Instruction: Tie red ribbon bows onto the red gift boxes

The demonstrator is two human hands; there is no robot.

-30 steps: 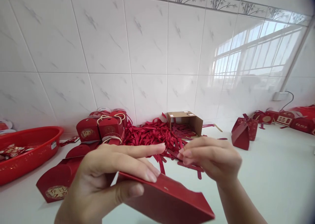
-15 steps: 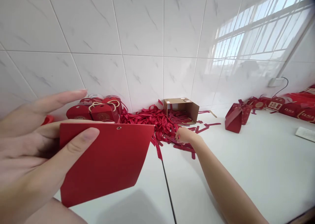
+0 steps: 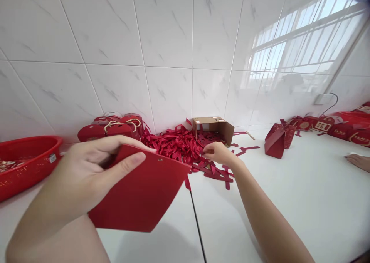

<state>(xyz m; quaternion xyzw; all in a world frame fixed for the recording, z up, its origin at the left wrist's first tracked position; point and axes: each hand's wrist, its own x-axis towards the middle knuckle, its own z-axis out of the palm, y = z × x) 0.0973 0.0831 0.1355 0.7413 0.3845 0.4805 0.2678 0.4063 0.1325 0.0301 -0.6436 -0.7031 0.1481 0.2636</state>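
Note:
A red paper gift box with a small punched hole near its top edge is held up close at the left. My left hand grips it by the top, thumb across the front and fingers behind. Out over the right side of a heap of dark red ribbons is my right hand. Its fingers are bent together at the pile; anything between them is too small to make out. Flat dark red strips lie just below this hand, on the white table.
An open cardboard box lies on its side behind the ribbons. Red gift boxes stand by the wall, left of the heap. A red plastic basket is far left. One bow-tied box stands right, near another person's hand.
My left hand and the red gift box have moved right and tilted, uncovering the red basket. My right hand has lifted slightly at the heap. Another person's hand has appeared far right.

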